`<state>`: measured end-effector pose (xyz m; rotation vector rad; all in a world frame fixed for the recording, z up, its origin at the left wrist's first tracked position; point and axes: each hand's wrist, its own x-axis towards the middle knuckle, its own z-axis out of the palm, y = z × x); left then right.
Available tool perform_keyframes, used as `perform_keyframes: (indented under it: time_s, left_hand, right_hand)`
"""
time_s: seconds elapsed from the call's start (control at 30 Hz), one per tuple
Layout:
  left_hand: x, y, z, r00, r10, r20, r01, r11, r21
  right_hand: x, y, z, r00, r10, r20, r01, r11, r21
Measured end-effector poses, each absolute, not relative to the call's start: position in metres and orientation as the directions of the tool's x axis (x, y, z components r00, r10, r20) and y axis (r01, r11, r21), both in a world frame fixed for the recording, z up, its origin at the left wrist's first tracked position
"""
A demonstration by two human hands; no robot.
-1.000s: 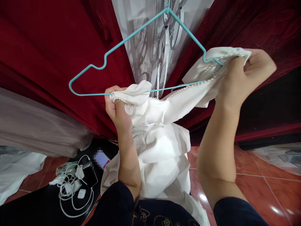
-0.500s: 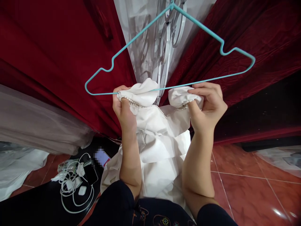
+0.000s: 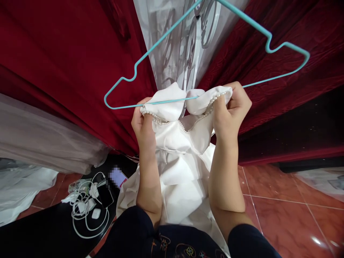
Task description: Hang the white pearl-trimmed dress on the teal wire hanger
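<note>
**White beaded dress held between two hands at a turquoise hanger**

The white fabric dress (image 3: 182,172), edged at the neckline with small pearl-like beads (image 3: 185,130), hangs in front of the wearer of the camera, its layered skirt falling between the forearms. The hands are apart, one at each side of the bodice. The left hand (image 3: 143,122) is closed on the beaded edge at one shoulder, thumb toward the camera; the right hand (image 3: 232,111) pinches the opposite shoulder in the same way. The thin turquoise hanger (image 3: 244,17) spans the upper view, tilted; its lower bar crosses in front of the left shoulder fabric, is hidden at the right one, and reappears beyond the right hand. Behind are deep-red curtains (image 3: 80,53). Lower left, a black surface (image 3: 32,233) bears tangled white cables (image 3: 86,237), a dark-screened phone (image 3: 106,195) and a small white case (image 3: 96,214). Lower right, reddish floor tiles (image 3: 290,222).
</note>
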<state>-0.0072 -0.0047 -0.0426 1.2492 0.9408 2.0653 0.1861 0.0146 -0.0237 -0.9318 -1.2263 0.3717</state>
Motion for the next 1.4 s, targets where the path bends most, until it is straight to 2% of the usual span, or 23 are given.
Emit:
perform_keyframes:
  time_s: [0.2, 0.33, 0.5, 0.6, 0.7, 0.77, 0.83, 0.9, 0.97, 1.03, 1.07, 1.13, 1.2, 1.27, 1.33, 1.4]
  left_hand:
    - [-0.064, -0.011, -0.056, -0.53, 0.618, 0.581, 0.251, -0.54, 0.803]
    - [-0.107, 0.007, -0.039, -0.57, 0.537, 0.622, 0.28, -0.585, 0.761]
    - [-0.13, 0.044, 0.013, -0.548, 0.453, 0.703, 0.361, -0.631, 0.687]
    - [-0.121, 0.055, 0.052, -0.465, 0.436, 0.771, 0.477, -0.61, 0.633]
    - [-0.103, 0.055, 0.079, -0.243, 0.482, 0.842, 0.609, -0.6, 0.52]
    - [-0.09, 0.048, 0.085, -0.107, 0.555, 0.825, 0.62, -0.612, 0.492]
    - [-0.078, 0.038, 0.083, -0.001, 0.617, 0.787, 0.551, -0.656, 0.516]
    - [-0.067, 0.023, 0.072, 0.011, 0.57, 0.822, 0.383, -0.761, 0.523]
    - [-0.055, 0.007, 0.056, -0.125, 0.447, 0.885, 0.181, -0.867, 0.464]
    - [-0.043, -0.009, 0.038, -0.286, 0.447, 0.848, 0.062, -0.874, 0.482]
    - [-0.039, -0.014, 0.028, -0.276, 0.543, 0.793, 0.017, -0.822, 0.569]
    - [-0.03, -0.019, 0.01, -0.079, 0.832, 0.548, -0.054, -0.553, 0.831]
    - [-0.02, -0.016, -0.003, 0.083, 0.958, 0.273, -0.102, -0.264, 0.959]
    - [-0.005, -0.008, -0.01, 0.069, 0.976, 0.208, -0.264, -0.183, 0.947]
    - [0.014, -0.002, -0.01, -0.066, 0.961, 0.267, -0.444, -0.268, 0.855]
    - [0.03, 0.0, -0.008, -0.19, 0.941, 0.279, -0.504, -0.338, 0.795]
  right_hand:
    - [0.186, 0.021, -0.019, 0.371, 0.678, 0.635, 0.252, 0.585, -0.771]
    - [0.195, 0.022, -0.017, 0.328, 0.709, 0.624, 0.267, 0.564, -0.781]
    - [0.195, 0.023, -0.018, 0.303, 0.707, 0.639, 0.251, 0.588, -0.769]
    - [0.19, 0.023, -0.019, 0.317, 0.699, 0.641, 0.237, 0.596, -0.767]
    - [0.188, 0.023, -0.022, 0.324, 0.711, 0.625, 0.205, 0.592, -0.779]
    - [0.188, 0.023, -0.024, 0.331, 0.717, 0.613, 0.192, 0.585, -0.788]
    - [0.187, 0.023, -0.025, 0.345, 0.723, 0.599, 0.185, 0.573, -0.798]
    - [0.185, 0.023, -0.027, 0.367, 0.72, 0.589, 0.183, 0.565, -0.804]
    - [0.181, 0.022, -0.028, 0.385, 0.706, 0.594, 0.183, 0.572, -0.799]
    - [0.176, 0.021, -0.028, 0.399, 0.686, 0.608, 0.183, 0.591, -0.786]
    - [0.174, 0.021, -0.028, 0.405, 0.677, 0.614, 0.179, 0.6, -0.78]
    - [0.171, 0.02, -0.028, 0.412, 0.671, 0.617, 0.168, 0.609, -0.775]
    - [0.17, 0.02, -0.027, 0.414, 0.679, 0.606, 0.16, 0.601, -0.783]
    - [0.17, 0.02, -0.027, 0.41, 0.692, 0.595, 0.161, 0.587, -0.793]
    - [0.172, 0.019, -0.028, 0.407, 0.696, 0.592, 0.163, 0.582, -0.796]
    - [0.173, 0.018, -0.029, 0.413, 0.682, 0.603, 0.168, 0.594, -0.787]
